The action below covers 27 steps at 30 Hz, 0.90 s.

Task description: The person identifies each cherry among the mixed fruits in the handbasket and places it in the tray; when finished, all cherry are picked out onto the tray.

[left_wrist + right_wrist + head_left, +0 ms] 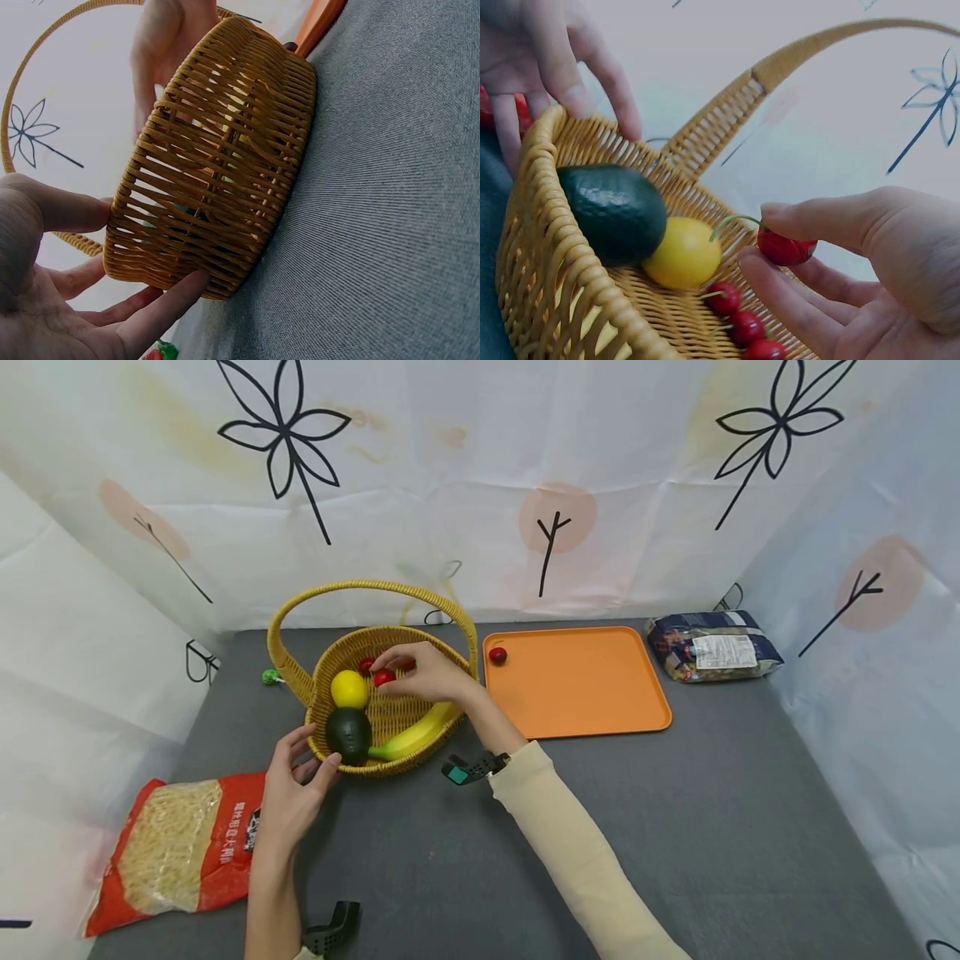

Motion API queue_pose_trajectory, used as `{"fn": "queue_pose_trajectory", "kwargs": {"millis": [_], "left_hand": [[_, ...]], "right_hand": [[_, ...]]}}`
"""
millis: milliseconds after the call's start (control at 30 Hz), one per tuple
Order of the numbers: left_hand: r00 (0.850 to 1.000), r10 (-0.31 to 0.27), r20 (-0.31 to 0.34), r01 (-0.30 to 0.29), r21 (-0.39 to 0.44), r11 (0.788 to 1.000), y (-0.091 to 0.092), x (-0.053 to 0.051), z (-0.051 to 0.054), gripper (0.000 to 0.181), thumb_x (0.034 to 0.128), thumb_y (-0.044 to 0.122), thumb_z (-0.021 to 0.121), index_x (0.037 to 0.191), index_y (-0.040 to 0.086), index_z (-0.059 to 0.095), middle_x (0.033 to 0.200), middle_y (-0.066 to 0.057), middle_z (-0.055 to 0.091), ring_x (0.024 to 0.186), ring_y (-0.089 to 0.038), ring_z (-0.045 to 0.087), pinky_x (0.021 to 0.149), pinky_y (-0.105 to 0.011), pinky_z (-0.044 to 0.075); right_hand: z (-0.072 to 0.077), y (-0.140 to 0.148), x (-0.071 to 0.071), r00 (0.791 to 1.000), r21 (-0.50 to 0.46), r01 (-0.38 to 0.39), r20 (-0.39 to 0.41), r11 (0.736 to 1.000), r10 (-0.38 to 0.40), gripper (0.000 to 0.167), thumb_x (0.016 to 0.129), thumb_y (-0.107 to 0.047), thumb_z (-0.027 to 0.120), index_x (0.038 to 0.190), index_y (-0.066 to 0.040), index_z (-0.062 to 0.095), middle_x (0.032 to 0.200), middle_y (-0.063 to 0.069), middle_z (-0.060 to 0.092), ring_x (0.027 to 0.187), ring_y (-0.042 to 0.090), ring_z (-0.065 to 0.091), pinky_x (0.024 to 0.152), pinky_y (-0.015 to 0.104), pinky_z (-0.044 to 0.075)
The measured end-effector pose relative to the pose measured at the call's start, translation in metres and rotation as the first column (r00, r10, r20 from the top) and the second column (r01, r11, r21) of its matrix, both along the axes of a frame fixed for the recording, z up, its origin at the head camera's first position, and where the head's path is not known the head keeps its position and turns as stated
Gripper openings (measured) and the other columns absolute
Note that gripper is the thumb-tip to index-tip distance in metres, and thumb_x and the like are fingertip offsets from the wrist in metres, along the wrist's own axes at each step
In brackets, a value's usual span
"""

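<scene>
A yellow wicker basket [390,762] with a tall arched handle stands on the grey table. My left hand [295,785] holds its near left rim, with fingers outside the wall [202,165]. Above the basket's interior my right hand [431,672] pinches a red cherry [784,246] with a green stem between thumb and fingers. Inside lie a dark green avocado [613,214], a yellow lemon [349,689] and a banana [416,737]. Below the right hand, several more cherries [746,328] sit in a row along the basket bottom.
An orange tray [585,685] right of the basket bears one cherry [497,656]. A dark blue packet [712,647] lies beyond it. At the left is a red bag of pasta [180,847]. A small green item [271,677] lies behind the basket's left side.
</scene>
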<state>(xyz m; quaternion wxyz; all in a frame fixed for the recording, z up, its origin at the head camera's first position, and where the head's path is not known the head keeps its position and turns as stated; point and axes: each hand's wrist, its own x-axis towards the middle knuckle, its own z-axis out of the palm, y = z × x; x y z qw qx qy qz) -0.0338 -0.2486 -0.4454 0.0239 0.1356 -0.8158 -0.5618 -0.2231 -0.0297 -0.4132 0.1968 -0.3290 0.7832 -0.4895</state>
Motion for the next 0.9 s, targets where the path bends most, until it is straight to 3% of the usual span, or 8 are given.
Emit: {"fn": "queue_pose_trajectory", "kwargs": {"millis": [200, 367, 533, 700, 900], "left_hand": [[1.000, 0.001, -0.005, -0.001, 0.005, 1.000, -0.001, 0.000, 0.000, 0.073, 0.1067, 0.020, 0.071, 0.167, 0.010, 0.032, 0.171, -0.027, 0.034, 0.145, -0.050, 0.055, 0.079, -0.002, 0.052], [1.000, 0.001, 0.003, -0.001, -0.001, 1.000, -0.001, 0.001, 0.000, 0.073, 0.1069, 0.020, 0.070, 0.168, 0.010, 0.032, 0.172, -0.027, 0.034, 0.145, -0.050, 0.054, 0.079, -0.002, 0.052], [1.000, -0.003, 0.006, 0.003, 0.000, 1.000, -0.001, 0.001, 0.001, 0.072, 0.1071, 0.019, 0.070, 0.168, 0.010, 0.031, 0.172, -0.027, 0.033, 0.145, -0.050, 0.054, 0.079, -0.002, 0.052], [1.000, -0.004, 0.010, 0.004, 0.011, 1.000, -0.001, 0.001, 0.002, 0.073, 0.1071, 0.018, 0.070, 0.168, 0.010, 0.030, 0.172, -0.027, 0.032, 0.145, -0.050, 0.054, 0.079, -0.003, 0.053], [1.000, -0.009, 0.013, 0.009, 0.014, 1.000, 0.000, 0.000, 0.002, 0.073, 0.1071, 0.018, 0.070, 0.168, 0.010, 0.030, 0.172, -0.026, 0.032, 0.143, -0.049, 0.055, 0.079, -0.004, 0.053]], "right_hand": [[0.013, 0.026, 0.014, 0.999, -0.047, -0.047, 0.000, 0.998, 0.047, 0.036, 0.100, -0.018, 0.080, 0.134, -0.006, 0.071, 0.133, 0.011, 0.070, 0.116, 0.026, 0.071, 0.100, 0.025, 0.060], [0.021, 0.055, 0.030, 0.996, -0.096, -0.086, 0.016, 0.992, 0.088, 0.036, 0.100, -0.013, 0.079, 0.133, -0.002, 0.070, 0.132, 0.013, 0.070, 0.098, 0.022, 0.076, 0.088, 0.025, 0.060], [0.028, 0.087, 0.041, 0.990, -0.154, -0.115, 0.061, 0.981, 0.126, 0.035, 0.099, -0.008, 0.078, 0.131, 0.001, 0.069, 0.130, 0.014, 0.070, 0.100, 0.039, 0.078, 0.085, 0.028, 0.062], [0.036, 0.120, 0.044, 0.986, -0.168, -0.116, 0.095, 0.979, 0.134, 0.031, 0.096, -0.004, 0.080, 0.125, -0.003, 0.069, 0.122, 0.012, 0.069, 0.091, 0.037, 0.076, 0.083, 0.030, 0.064], [0.032, 0.158, 0.036, 0.985, -0.190, -0.046, 0.154, 0.981, 0.076, 0.034, 0.097, -0.003, 0.079, 0.127, 0.006, 0.065, 0.113, 0.015, 0.071, 0.084, 0.034, 0.077, 0.082, 0.036, 0.066]]}}
